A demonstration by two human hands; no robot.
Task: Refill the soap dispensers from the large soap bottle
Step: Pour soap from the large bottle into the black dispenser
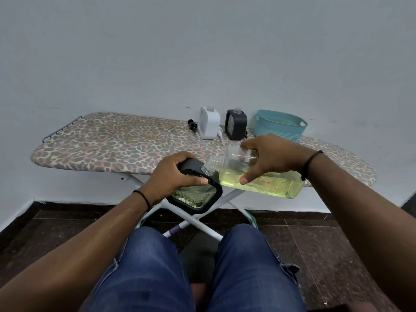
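A: Listing from the fingers outward. Left hand [173,176]: fingers curled over the top of the black-framed dispenser [195,192], thumb pressed on its front edge. Held out in the air in front of the ironing board [112,145], tilted so its open neck meets the pour.

B: Item two?

A: Right hand [267,161]: fingers wrapped over the large soap bottle [258,179], thumb underneath. Bottle lies nearly flat, its mouth touching or just above the dispenser's neck; I cannot tell which. Yellow soap sits along its lower side, probably tipped shallow to keep the flow slow.

B: Dispenser contents?

A: Yellowish liquid shows behind its patterned window; the level looks partial.

B: Remaining stock?

A: White dispenser [209,123] and second black dispenser [236,127] stand uncapped at the board's far edge, apparently waiting for a refill. Loose pump head [192,124] left of them, teal basket [280,125] right.
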